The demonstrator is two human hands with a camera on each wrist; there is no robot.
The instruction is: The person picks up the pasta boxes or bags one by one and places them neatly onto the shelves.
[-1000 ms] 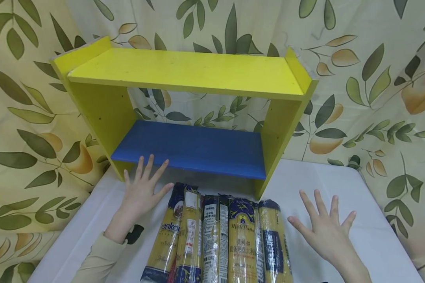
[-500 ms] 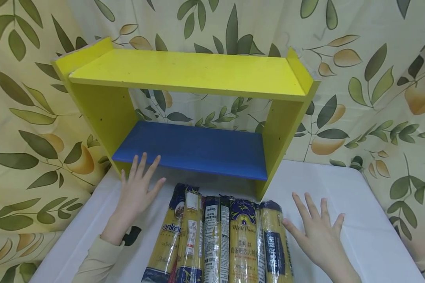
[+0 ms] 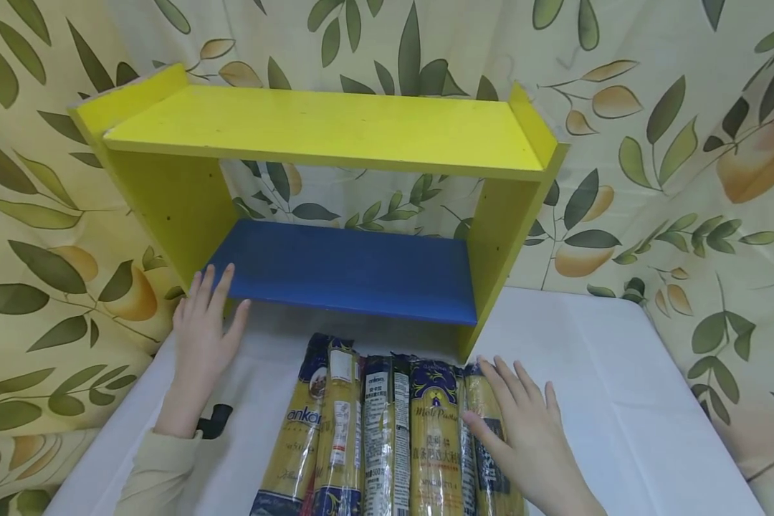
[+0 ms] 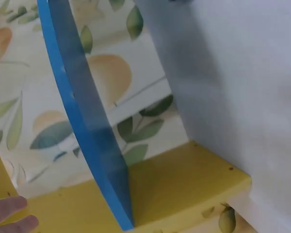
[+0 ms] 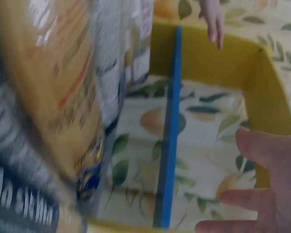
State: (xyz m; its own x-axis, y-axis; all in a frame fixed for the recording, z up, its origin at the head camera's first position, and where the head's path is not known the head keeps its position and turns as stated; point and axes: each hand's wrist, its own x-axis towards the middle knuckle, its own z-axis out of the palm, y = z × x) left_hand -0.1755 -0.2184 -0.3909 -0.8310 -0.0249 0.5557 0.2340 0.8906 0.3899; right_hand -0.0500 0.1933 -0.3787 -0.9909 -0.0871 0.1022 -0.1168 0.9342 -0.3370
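Note:
Several long packs of spaghetti (image 3: 435, 444) lie side by side on the white table in the head view. My right hand (image 3: 532, 441), fingers spread and fairly straight, hovers over or touches the rightmost pack (image 3: 490, 466); contact cannot be told. That hand (image 5: 266, 184) also shows at the right edge of the right wrist view, with packs (image 5: 53, 87) at the left. My left hand (image 3: 203, 340) holds nothing, its straight fingers before the left end of the blue shelf board (image 3: 348, 269). Some left fingers (image 4: 9, 211) show at the left edge of the left wrist view.
A yellow shelf unit (image 3: 322, 132) stands at the back of the table (image 3: 619, 373), with its blue board below. Leaf-patterned cloth (image 3: 651, 158) hangs behind and at the sides. Near my left wrist is a small black object (image 3: 216, 421).
My left hand has moved left, toward the unit's left side panel. My right hand has moved left from beside the packs to over the rightmost one. Packs and shelf stay in place.

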